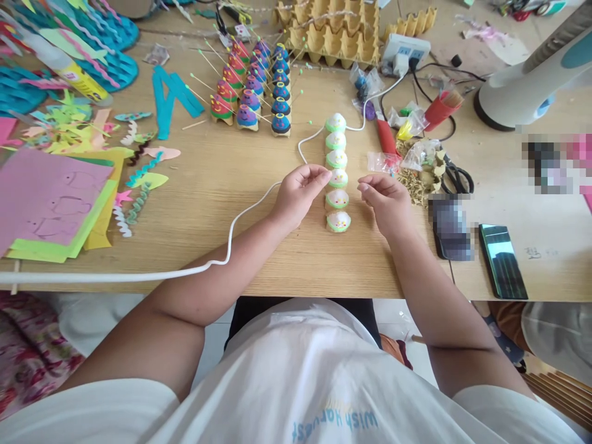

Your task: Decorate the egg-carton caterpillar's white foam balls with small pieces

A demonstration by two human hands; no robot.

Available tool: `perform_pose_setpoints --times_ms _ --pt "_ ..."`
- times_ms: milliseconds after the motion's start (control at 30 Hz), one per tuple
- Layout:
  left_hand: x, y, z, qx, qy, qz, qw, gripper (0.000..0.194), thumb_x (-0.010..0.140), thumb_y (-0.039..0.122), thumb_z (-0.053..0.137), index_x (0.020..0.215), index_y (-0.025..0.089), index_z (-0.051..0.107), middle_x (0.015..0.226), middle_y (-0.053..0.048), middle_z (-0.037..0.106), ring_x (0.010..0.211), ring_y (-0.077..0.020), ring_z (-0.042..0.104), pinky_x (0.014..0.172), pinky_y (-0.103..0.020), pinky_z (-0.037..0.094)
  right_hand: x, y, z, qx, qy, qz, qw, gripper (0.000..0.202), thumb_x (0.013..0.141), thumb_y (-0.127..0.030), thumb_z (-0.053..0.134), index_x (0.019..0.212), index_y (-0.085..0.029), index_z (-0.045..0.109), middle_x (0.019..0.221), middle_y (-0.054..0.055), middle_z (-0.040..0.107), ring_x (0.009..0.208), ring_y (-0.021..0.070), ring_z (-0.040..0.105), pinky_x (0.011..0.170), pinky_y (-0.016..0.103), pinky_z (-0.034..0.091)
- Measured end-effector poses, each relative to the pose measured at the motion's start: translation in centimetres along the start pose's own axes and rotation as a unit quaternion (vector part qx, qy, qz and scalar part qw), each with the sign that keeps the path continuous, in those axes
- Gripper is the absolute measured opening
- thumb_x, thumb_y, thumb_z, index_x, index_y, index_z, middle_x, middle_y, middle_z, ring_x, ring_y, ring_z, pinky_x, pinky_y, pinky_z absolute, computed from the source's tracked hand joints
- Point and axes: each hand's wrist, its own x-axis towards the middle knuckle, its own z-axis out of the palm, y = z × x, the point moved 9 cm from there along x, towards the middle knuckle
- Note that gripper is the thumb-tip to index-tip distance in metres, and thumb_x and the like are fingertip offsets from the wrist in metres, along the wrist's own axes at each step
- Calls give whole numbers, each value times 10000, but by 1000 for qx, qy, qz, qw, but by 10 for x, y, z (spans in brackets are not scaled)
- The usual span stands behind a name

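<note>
- The white-and-green cup row point(337, 159) stands on the table point(300, 265) between both hands, apparently within easy reach of either.
- The left hand point(300, 195) is at its middle, fingers drawn together, perhaps steadying it; I cannot tell whether they pinch anything.
- The right hand point(387, 202) hangs apart from it, fingers likewise drawn in, grip equally unclear.

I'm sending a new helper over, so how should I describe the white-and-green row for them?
Find the wooden table, then look between the person's left hand and right hand. A single row of six rounded bumps lies there, running away from the person. Its white tops with green rims set it apart from the red, purple and blue rows farther back.
</note>
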Motion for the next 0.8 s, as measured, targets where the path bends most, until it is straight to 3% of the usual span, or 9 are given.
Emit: perform_pose_setpoints --times_ms 267,500,633,800 --pt "5 -4 -4 11 -5 32 999 172 931 367 822 934 204 767 955 -22 802 914 -123 716 877 -243 555 -2 -11 8 46 -35 49 997 224 770 -409 934 886 -254 820 861 -11 744 690 69 567 588 230 429" --pt "5 -5 -5 27 -2 40 999 144 939 336 804 951 197 769 976 -26 821 919 -128 726 896 -257 562 10 -32 16 12 -33 8 999 418 837 -593 873 741 -245 663 750 -24 640 636 84 526 569 259 421" --pt "5 -4 -4 15 -7 41 999 138 935 332 813 944 200 774 966 -24 818 903 -125 723 888 -256 561 18 -30 21 23 -32 -1 999 500 834 -652 851 716 -247 583 751 -27 631 642 90 529 565 257 415" --pt "5 -5 -3 15 -14 40 999 177 938 377 824 938 207 777 972 -24 811 909 -127 720 889 -259 559 21 -13 22 55 -39 8 998 442 828 -573 886 756 -255 588 758 -35 620 656 90 535 566 253 411"
